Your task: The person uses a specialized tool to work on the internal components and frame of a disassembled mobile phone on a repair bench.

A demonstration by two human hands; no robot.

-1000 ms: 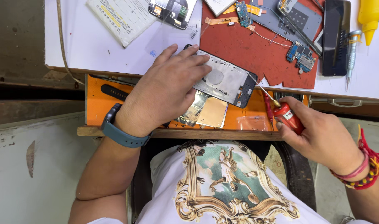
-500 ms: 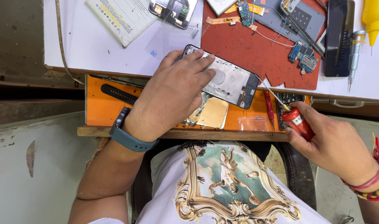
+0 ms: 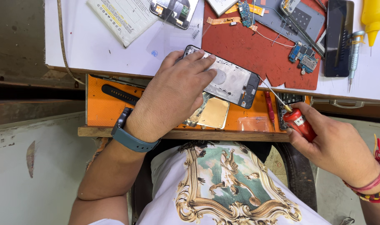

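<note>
My left hand point(image 3: 173, 93) grips an opened phone frame point(image 3: 231, 81) with a bare metal midplate, holding it tilted over the open orange drawer point(image 3: 102, 110). The fingers lie across its left half. My right hand point(image 3: 333, 146) holds a small red bottle point(image 3: 300, 123) with a thin metal needle tip that points up-left toward the phone's lower right corner. The tip is close to the frame; contact cannot be told. A teal watch sits on my left wrist.
A red work mat point(image 3: 248, 50) on the white desk carries circuit boards point(image 3: 304, 58), flex cables and a grey back cover. A dark phone point(image 3: 337, 37), a screwdriver point(image 3: 354, 54) and a yellow bottle point(image 3: 373, 14) lie at right. The drawer holds a watch strap, gold plate and red-handled tool.
My left hand has lifted the phone frame up and to the right. My right hand with the red bottle has drifted slightly right and the needle now points at the frame's corner.
</note>
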